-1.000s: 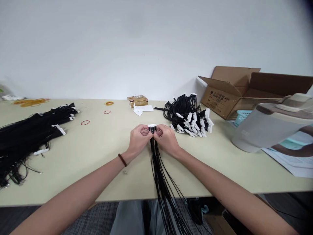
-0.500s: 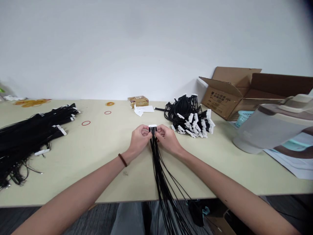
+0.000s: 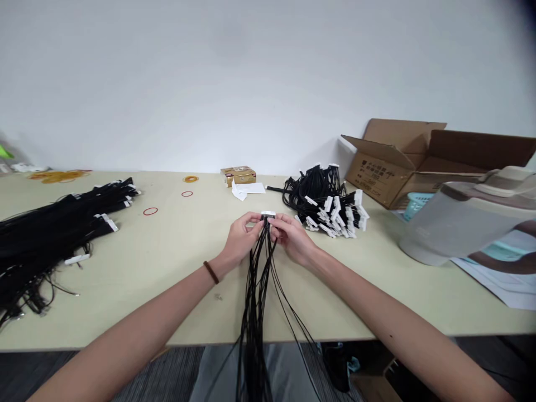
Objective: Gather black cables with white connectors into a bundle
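Note:
Between my two hands, over the middle of the table, is a black wire harness (image 3: 256, 290) topped by a white connector (image 3: 268, 213). My left hand (image 3: 243, 235) pinches it from the left just below the connector. From the right, my right hand (image 3: 293, 237) pinches the same end, thumb and fingers close to the wires. The loose black wires hang toward me and over the table's front edge, with a few strands split off to the right. Some fingertips are hidden behind the connector.
Black harnesses (image 3: 54, 223) with white connectors lie at left; a bundled pile (image 3: 326, 195) lies at right. Behind are a small gold box (image 3: 238, 175), rubber bands (image 3: 151, 211) and white paper (image 3: 253, 188). A cardboard box (image 3: 377, 173) and a large grey jug (image 3: 444, 223) stand at right.
Both hands and the connector have shifted slightly right. The hanging wires have swung left, and a few strands now separate to the right.

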Available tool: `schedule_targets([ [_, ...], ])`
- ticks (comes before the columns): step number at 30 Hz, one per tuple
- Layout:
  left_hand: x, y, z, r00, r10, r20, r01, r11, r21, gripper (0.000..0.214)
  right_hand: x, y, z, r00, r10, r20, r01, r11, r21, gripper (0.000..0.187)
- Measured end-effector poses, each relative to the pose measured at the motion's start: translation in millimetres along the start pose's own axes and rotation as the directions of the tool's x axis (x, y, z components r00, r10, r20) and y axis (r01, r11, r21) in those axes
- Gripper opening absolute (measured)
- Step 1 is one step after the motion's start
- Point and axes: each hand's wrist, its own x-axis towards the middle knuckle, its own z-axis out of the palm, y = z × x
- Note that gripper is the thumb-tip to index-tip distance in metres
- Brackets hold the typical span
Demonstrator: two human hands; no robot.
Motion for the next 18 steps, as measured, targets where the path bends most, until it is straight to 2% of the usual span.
schedule_targets([
  [4, -3, 5, -0.4, 0.995, -0.094, 0.028, 0.096, 0.994, -0.059, 0.028, -1, -2, 2, 0.995, -0.068, -0.068, 0.063, 0.995, -0.072, 0.040],
  [7, -4, 8, -2.7, 0.980, -0.190, 0.064, 0.199, 0.966, -0.164, 0.028, -1, -3, 2, 0.991, -0.090, -0.095, 0.077, 0.988, -0.136, 0.038],
  [9, -3, 9, -5.1, 0.963, -0.236, 0.128, 0.258, 0.947, -0.192, 0.029, -1, -4, 1, 0.990, -0.097, -0.100, 0.081, 0.984, -0.158, 0.036],
  [14, -2, 15, -9.1, 0.899, -0.291, 0.329, 0.351, 0.926, -0.139, 0.026, -1, -9, -1, 0.986, -0.105, -0.126, 0.079, 0.978, -0.194, 0.035],
  [18, -4, 24, -8.2, 0.865, -0.319, 0.388, 0.375, 0.924, -0.076, 0.023, -3, -11, 0, 0.988, -0.104, -0.116, 0.082, 0.980, -0.180, 0.036],
])
